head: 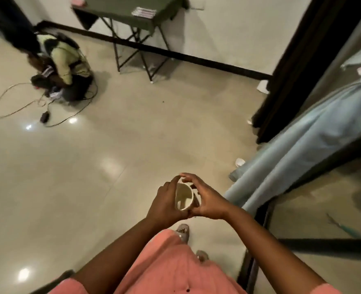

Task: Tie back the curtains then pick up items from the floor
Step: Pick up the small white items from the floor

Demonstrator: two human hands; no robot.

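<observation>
A cream paper cup (183, 197) sits between both my hands, mouth turned toward me, above the floor in front of my feet. My left hand (164, 205) curls round its left side, and my right hand (207, 199) grips its right side with fingers arched over the rim. A second cup seems nested behind it, under my right hand. A pale blue curtain (298, 149) hangs bunched at the right beside a dark frame. Near its hem another white cup (240, 162) lies on the floor. A white item (263, 86) lies by the dark curtain (292, 66) further back.
A person (65, 64) crouches at the far left among cables (9, 111) and a small dark adapter (44, 117). A folding table (132, 15) with a green cloth stands against the back wall. Glass panels with dark frames (323, 242) line the right side.
</observation>
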